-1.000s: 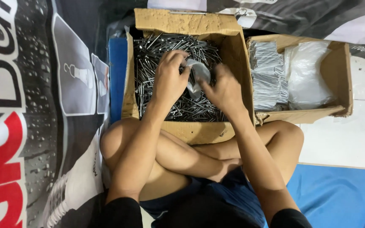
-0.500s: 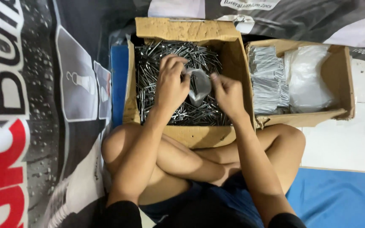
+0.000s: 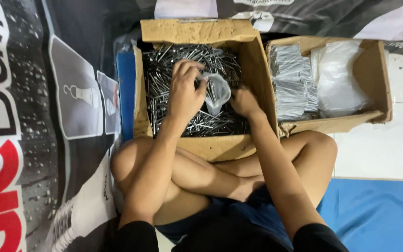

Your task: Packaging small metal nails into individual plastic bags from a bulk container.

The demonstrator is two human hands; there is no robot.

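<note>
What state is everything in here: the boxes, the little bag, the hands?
Left hand: fingers at the rim of the small bag, over the nails.
Right hand: down among the nails, beside the bag.
Small clear bag: mouth held open.
Big cardboard box: open, full of loose nails.
Second cardboard box: open, holding packed nail bundles and crumpled clear plastic.

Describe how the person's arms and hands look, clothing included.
Both forearms are bare, and so are the left hand and the right hand: no gloves, and no watch or rings that I can make out. Short black sleeves cover the upper arms.
</note>
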